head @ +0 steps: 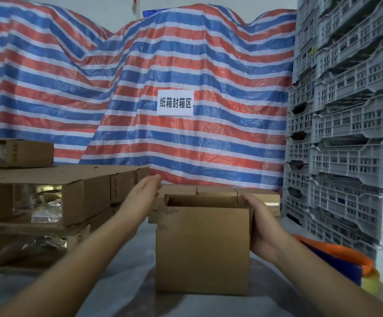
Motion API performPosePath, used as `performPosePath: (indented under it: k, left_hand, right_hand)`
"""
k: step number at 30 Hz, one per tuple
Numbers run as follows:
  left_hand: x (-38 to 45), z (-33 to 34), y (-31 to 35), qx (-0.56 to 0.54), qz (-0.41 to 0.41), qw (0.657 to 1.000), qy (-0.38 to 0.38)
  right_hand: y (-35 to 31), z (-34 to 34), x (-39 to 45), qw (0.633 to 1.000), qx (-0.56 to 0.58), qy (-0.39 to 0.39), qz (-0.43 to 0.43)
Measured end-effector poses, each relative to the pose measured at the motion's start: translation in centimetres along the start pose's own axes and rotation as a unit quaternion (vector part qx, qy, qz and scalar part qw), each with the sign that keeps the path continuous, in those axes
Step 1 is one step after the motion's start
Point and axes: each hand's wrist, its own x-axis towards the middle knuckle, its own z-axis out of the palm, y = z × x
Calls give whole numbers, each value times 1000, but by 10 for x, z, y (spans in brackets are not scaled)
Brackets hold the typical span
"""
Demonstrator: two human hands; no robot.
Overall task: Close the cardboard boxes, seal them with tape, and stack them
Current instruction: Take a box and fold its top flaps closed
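Head view of my packing surface. An open cardboard box [201, 248] stands upright at the centre of the grey table [122, 282], its top unsealed and its near wall facing me. My right hand [260, 227] holds the box's right side at about 3 o'clock of the box: the palm lies against the wall and the fingers curl over the upper far corner. My left hand [143, 195] hangs in the air at about 10 o'clock of the box, near its upper left corner but apart from it; its fingers are straight and together, and it holds nothing.

At 9 o'clock of the box sits a stack of cardboard boxes [48, 202], several with clear windows showing wrapped contents, and one smaller box on top at the far left. At 12 o'clock, just behind the open box, a row of closed boxes [220, 191] stands on the table. Behind these hangs a red, white and blue striped tarpaulin [140, 76] bearing a white paper sign [175, 102] with printed characters. At 2 o'clock rise stacked grey plastic crates [346, 133]. At 4 o'clock lies an orange and blue object [337, 259], only partly visible.
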Motion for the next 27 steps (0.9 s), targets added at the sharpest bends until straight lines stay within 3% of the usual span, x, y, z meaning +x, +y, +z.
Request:
performPosePath:
  k: [4,6,11,17,27]
  left_hand:
    - [-2,18,-35,-117,-114,985,-61]
    - [6,24,-41,-130,-157,977,-53]
    - [25,31,-70,-217,-117,969,-11]
    - [33,35,-79,-247,-162,955,-11]
    - [36,35,-93,-242,-130,961,-26]
  right_hand:
    - [16,6,8,996,64,58,1]
    - [14,10,13,996,60,63,-2]
    - [16,11,27,995,70,73,9]
    - [37,-3,52,990,111,79,32]
    - [46,-9,49,985,155,37,63]
